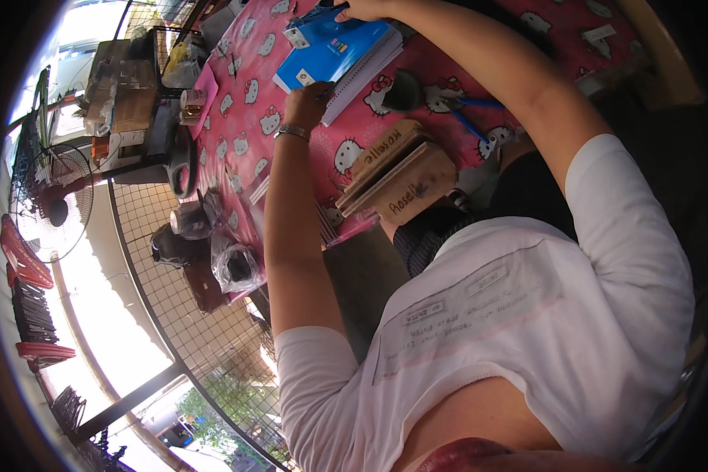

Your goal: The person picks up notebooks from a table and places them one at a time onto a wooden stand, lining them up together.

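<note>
- The blue-covered spiral notebook lies on the pink tablecloth, between the hands.
- Left hand curls at its lower edge — whether it pinches the small dark thing there, I cannot tell.
- Right hand, near its upper edge — cropped by the frame, grip unclear.

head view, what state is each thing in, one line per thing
pink tablecloth: spread out
blue-covered spiral notebook: lying on the tablecloth, cover up
left hand: curled at the notebook's edge, grip unclear
right hand: at the notebook's far end, grip unclear
silvery wristband: worn on the left arm
slim blue pen-like things: lying at an angle
clear plastic bag: crumpled
caged fan: spinning or not, can't tell
</note>
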Demonstrator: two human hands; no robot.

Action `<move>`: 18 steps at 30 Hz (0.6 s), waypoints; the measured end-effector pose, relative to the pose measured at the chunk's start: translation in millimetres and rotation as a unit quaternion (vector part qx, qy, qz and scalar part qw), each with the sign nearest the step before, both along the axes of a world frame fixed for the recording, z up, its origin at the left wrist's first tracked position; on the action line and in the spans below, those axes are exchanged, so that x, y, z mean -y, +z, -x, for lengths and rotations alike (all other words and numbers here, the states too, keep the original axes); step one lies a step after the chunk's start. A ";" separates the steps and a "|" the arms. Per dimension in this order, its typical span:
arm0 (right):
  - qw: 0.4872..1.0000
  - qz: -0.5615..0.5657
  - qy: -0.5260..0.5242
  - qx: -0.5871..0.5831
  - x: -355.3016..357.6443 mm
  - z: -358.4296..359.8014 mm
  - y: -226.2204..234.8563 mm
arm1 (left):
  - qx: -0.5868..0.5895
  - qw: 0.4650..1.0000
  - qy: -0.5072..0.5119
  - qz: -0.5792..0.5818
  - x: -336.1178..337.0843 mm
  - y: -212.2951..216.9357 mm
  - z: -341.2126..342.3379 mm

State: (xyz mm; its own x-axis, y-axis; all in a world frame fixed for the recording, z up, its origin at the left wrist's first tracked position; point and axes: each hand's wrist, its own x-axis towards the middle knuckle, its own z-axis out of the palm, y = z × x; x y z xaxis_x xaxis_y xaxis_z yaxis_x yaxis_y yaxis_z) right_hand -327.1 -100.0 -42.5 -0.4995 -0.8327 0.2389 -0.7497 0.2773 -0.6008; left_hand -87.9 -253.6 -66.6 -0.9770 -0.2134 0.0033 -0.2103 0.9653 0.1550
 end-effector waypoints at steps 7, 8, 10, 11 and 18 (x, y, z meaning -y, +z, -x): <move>1.000 0.010 0.005 0.006 2.1 -4.9 13.4 | 0.042 0.999 0.025 -0.002 -6.9 5.2 3.8; 1.000 0.021 -0.006 0.004 2.7 -5.5 13.4 | 0.023 1.000 0.007 -0.006 -9.2 3.1 3.1; 1.000 0.004 -0.007 0.013 4.0 -3.5 16.0 | 0.004 1.000 -0.011 -0.010 -12.4 -0.8 3.0; 1.000 -0.013 -0.007 0.021 4.9 -3.3 17.3 | 0.002 0.999 -0.030 0.015 -13.5 -2.6 3.6; 0.999 0.045 -0.010 -0.004 7.7 -3.2 13.0 | 0.044 0.997 -0.058 0.031 -4.4 -4.1 11.2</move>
